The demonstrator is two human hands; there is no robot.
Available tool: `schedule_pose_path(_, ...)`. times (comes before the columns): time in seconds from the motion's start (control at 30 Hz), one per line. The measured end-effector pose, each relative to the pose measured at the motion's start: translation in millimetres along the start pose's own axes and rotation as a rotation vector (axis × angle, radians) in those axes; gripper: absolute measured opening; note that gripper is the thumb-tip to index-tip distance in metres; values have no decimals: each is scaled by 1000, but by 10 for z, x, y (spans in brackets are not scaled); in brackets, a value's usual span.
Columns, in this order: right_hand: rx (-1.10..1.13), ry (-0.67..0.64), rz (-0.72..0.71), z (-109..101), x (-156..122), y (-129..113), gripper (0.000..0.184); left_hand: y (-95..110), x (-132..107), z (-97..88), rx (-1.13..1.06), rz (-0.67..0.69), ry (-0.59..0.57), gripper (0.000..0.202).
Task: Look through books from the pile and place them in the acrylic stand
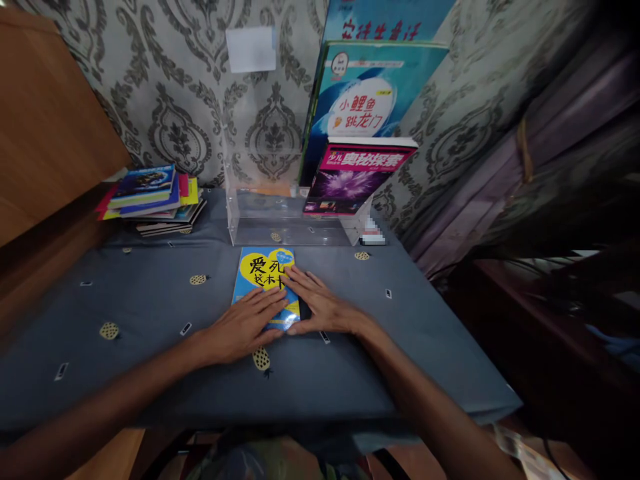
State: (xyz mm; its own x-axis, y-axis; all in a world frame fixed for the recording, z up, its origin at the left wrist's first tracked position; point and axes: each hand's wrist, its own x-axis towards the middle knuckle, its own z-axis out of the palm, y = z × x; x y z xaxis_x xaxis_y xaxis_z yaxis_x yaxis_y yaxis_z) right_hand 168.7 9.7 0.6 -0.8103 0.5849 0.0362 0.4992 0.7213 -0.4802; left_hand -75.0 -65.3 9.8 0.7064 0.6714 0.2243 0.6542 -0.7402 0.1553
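Rests the left grip [240,328] opened out flat, fingers stretched across the lower part of a blue-and-yellow book [260,270], and the right grip [323,307] likewise spread, fingers over the cover's right side, thumb by its lower right corner. Has the book lying face up on the cloth-covered table [150,380], just in front of a clear stand [315,233] bearing a pink-and-purple book [345,183] before a taller blue-green book [365,83], with a stack of books [150,193] off to the left.

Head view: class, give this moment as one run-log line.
left hand: on blue-yellow book | right hand: on same book | transparent rack: beyond book
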Motion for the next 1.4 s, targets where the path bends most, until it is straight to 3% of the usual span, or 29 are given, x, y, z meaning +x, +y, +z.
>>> schedule_pose_path(0.27,23,-71,52,-109,17,-88,118,-393,151,53,22,-95,3,60)
schedule_pose_path(0.43,7,-42,43,-145,67,-61,106,-778,306,124,57,-166,44,62)
schedule_pose_path(0.57,-26,25,85,-136,289,33,96,-956,399,163,60,-236,62,61)
schedule_pose_path(0.73,-42,120,236,-108,582,117,87,-946,425,183,16,-290,66,61)
schedule_pose_path(0.87,-74,183,298,-27,632,58,83,-893,424,184,-16,-340,74,62)
schedule_pose_path(1.03,-138,245,358,112,546,-76,79,-881,410,236,-2,-362,154,59)
schedule_pose_path(1.17,-185,259,317,235,402,-175,79,-885,407,274,9,-379,201,59)
schedule_pose_path(1.4,-242,303,269,380,167,-340,88,-840,402,230,37,-541,225,53)
